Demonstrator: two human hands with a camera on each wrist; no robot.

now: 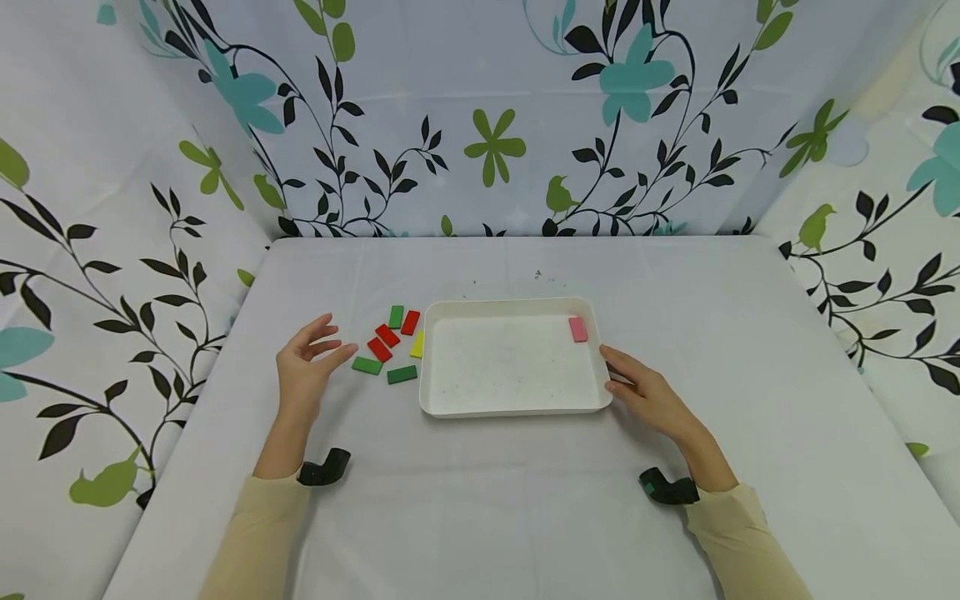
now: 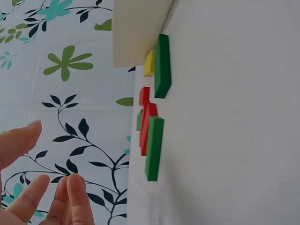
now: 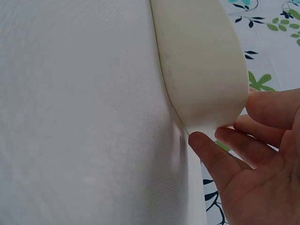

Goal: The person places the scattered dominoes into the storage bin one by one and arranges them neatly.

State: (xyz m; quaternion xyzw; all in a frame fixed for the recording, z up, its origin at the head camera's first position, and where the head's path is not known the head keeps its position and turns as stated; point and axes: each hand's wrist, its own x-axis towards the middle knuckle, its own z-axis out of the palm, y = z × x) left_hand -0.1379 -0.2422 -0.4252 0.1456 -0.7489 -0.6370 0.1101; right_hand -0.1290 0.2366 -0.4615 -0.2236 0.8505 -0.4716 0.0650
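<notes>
My left hand [image 1: 303, 358] hovers left of a loose group of small blocks, fingers spread and holding nothing. Two dark green blocks [image 1: 402, 374] lie at the group's near side, with red blocks [image 1: 379, 349] behind them. A brighter green block [image 1: 397, 317] is farther back, and a yellow block [image 1: 417, 344] lies against the tray's left side. The white tray [image 1: 510, 412] contains one pink block [image 1: 577, 328] near its right wall. With extended fingers, my right hand [image 1: 645, 392] touches the tray's right side; the right wrist view shows the thumb at the rim and fingertips lower on the wall.
A white cloth covers the table [image 1: 480, 508]. Patterned curtains [image 1: 491, 100] stand behind it and along both sides. A few dark specks [image 1: 537, 274] lie behind the tray. Dark bands [image 1: 324, 467] sit around both wrists.
</notes>
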